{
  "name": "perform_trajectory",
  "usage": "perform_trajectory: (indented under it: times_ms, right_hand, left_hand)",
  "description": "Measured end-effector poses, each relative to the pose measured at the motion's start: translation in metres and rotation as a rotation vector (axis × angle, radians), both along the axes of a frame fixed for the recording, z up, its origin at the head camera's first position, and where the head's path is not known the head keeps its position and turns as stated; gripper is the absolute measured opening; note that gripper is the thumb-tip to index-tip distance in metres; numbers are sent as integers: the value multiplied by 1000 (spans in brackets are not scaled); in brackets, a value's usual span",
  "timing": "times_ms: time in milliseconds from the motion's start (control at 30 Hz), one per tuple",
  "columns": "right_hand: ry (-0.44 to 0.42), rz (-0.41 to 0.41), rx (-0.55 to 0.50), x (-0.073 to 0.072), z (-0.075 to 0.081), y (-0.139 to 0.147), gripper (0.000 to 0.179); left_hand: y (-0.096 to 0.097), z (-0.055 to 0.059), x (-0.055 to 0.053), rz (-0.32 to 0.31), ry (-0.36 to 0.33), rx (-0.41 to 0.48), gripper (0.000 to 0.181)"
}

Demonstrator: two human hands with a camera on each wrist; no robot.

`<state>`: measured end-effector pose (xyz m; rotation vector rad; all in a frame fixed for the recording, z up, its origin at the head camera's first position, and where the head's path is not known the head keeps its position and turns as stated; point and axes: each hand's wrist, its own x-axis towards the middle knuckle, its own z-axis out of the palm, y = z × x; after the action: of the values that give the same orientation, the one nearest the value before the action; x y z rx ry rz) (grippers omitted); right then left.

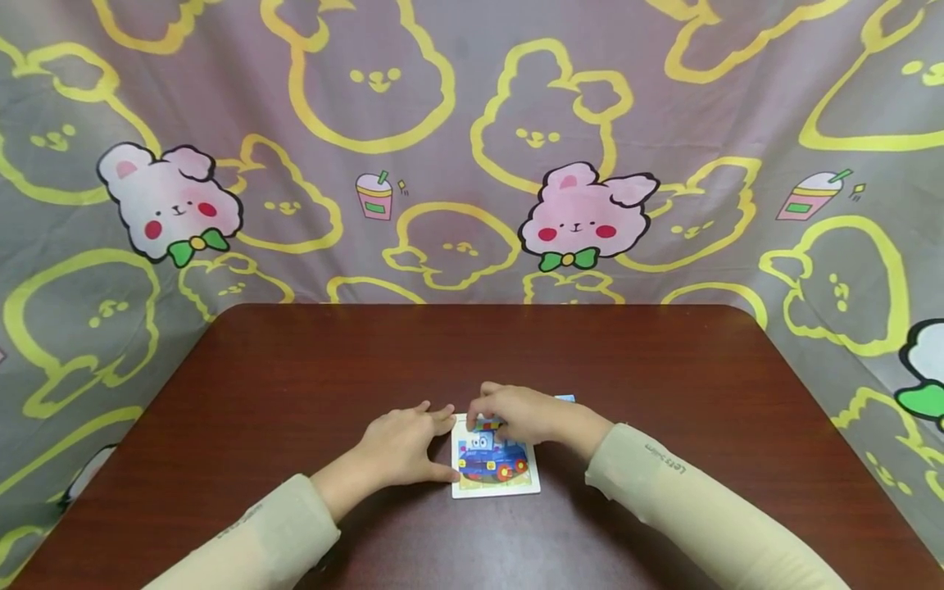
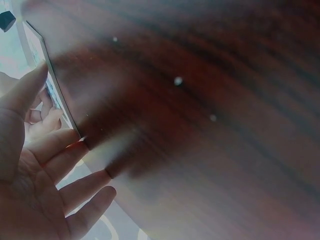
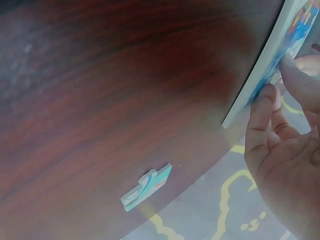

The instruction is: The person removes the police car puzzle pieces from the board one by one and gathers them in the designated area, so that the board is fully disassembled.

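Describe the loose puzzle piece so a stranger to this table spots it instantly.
On the dark red-brown wood-grained table, find the white-bordered puzzle board showing a blue cartoon vehicle. Farther back, partly hidden behind the bare right hand in the head view, lies a small, flat, pale-blue-and-white jigsaw piece. Its knobbed edge shows, and it lies apart from the board.

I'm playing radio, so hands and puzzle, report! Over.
Left hand touching puzzle. Right hand on puzzle, hiding part of it. Loose piece apart on table.
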<state>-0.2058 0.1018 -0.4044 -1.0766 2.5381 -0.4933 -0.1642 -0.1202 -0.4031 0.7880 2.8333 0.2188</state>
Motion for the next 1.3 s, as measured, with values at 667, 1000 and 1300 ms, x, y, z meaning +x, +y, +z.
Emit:
perform_trajectory:
  times_ms: [667,1000,1300]
  right_hand:
    - [-120,-51,-117,-3,-1,6,35]
    - [-187,-52,-186,-4,-2,9,28]
    - [-186,-15,-231,-7,-1,9,25]
  left_hand:
    - [-2,0,1,-7,5,22,82]
    - [-2,1,2,6,-4,12,83]
    - [-3,0,2,-3,3,13,82]
